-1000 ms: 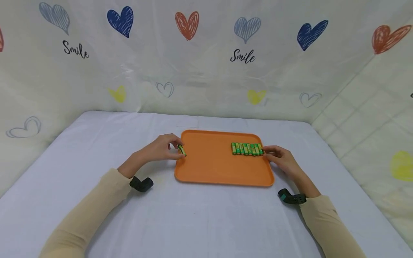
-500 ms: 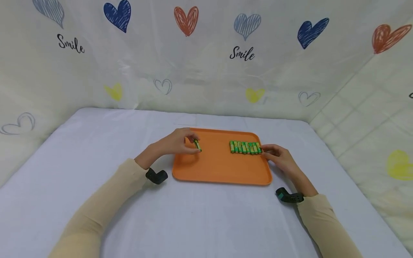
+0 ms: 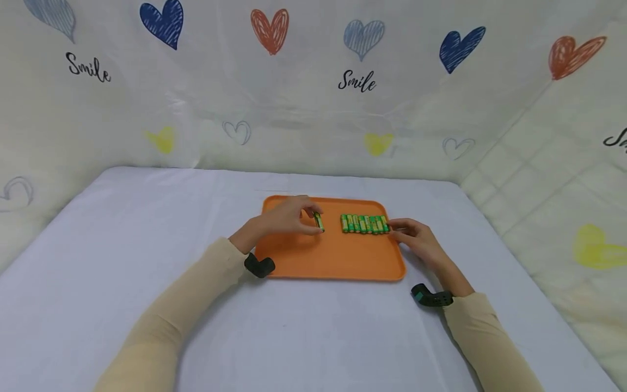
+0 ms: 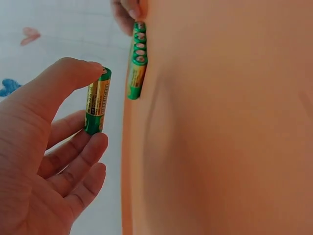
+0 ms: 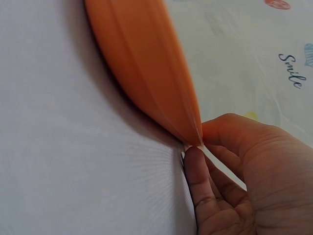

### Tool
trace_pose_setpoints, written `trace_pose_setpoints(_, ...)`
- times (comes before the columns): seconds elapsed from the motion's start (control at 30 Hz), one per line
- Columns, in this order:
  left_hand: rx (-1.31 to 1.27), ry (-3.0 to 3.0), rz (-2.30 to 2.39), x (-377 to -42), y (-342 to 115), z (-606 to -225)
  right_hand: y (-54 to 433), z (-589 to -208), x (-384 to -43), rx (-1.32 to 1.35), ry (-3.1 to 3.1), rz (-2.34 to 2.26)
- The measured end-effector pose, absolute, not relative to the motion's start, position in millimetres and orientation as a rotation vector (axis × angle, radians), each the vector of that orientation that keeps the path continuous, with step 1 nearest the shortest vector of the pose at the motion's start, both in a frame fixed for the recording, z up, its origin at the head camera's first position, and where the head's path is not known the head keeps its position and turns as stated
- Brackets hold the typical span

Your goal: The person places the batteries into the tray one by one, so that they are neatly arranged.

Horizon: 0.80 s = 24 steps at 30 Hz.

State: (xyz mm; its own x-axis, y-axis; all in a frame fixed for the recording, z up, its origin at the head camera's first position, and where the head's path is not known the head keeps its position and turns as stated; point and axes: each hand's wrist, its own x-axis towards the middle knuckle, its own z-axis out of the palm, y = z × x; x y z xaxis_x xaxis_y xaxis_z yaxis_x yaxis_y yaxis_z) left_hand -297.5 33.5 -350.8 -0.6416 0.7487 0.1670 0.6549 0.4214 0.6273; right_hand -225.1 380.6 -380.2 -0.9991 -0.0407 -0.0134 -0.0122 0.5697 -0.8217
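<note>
Between thumb and fingertips, my left hand point(image 3: 289, 215) pinches a green and gold battery point(image 4: 98, 100), held tilted above the orange tray point(image 3: 333, 264). To the right of it, a row of several matching batteries point(image 3: 362, 224) lies side by side on the tray. At the row's right end, my right hand point(image 3: 416, 239) has its thumb and a finger about the end battery. In the right wrist view, the fingertips meet the tray's edge, and its raised wall hides what they touch. The left wrist view shows the row almost end-on, with right-hand fingers point(image 4: 128, 12) at its far end.
A white cloth point(image 3: 313, 332) covers the table under the tray. Behind it hangs a pale backdrop point(image 3: 303, 98) printed with hearts and lettering. Dark wrist devices are worn on the left wrist point(image 3: 259, 265) and right wrist point(image 3: 431, 296).
My left hand has moved rightward with its battery, from the tray's left edge to a spot over the tray nearer the row. The right hand has stayed at the row's right end.
</note>
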Motion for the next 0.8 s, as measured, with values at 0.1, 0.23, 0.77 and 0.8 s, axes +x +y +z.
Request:
trace_pose_setpoints(0.1,1.233,2.501,1.018,-302,43,-354,381,-380,-225,-0.043,2.761,-1.441)
trace_pose_setpoints(0.23,1.191,2.472,1.019,-307,51,-357,380,-380,-223,-0.053,2.744,-1.466)
trace_pose_setpoints(0.77,1.183,2.410,0.994,-318,67,-375,369,-382,-228,-0.061,2.735,-1.445)
trace_pose_setpoints(0.8,1.186,2.407,0.995,-319,68,-376,369,-381,-228,-0.072,2.738,-1.443)
